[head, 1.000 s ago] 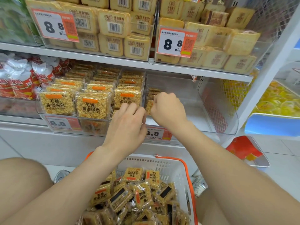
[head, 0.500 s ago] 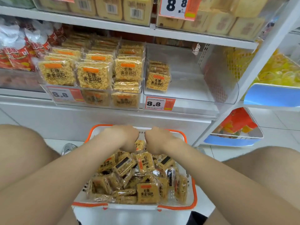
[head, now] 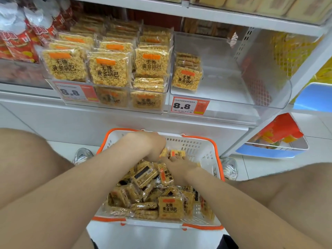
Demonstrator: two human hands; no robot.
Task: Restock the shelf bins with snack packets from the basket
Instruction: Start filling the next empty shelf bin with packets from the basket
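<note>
A white basket with an orange rim (head: pixel 197 146) stands on the floor between my knees, heaped with yellow snack packets (head: pixel 170 207). Both hands are down in its far end. My left hand (head: pixel 149 146) is curled over a packet at the top of the heap. My right hand (head: pixel 179 167) has its fingers closed on an orange-labelled packet (head: pixel 177 153) just beside it. On the shelf above, the clear right bin (head: pixel 233 87) holds one short row of packets (head: pixel 186 78) at its left side. The left bin (head: pixel 107 69) is packed full of them.
Price tags reading 8.8 (head: pixel 188 106) hang on both bin fronts. Red snack bags (head: pixel 16 38) fill the bin at far left. A blue and white tray (head: pixel 269 151) sits low at the right. My shoes (head: pixel 82 155) flank the basket.
Both hands left the right shelf bin and came down into the basket. They have reached further in and closed on packets. The view has tilted down.
</note>
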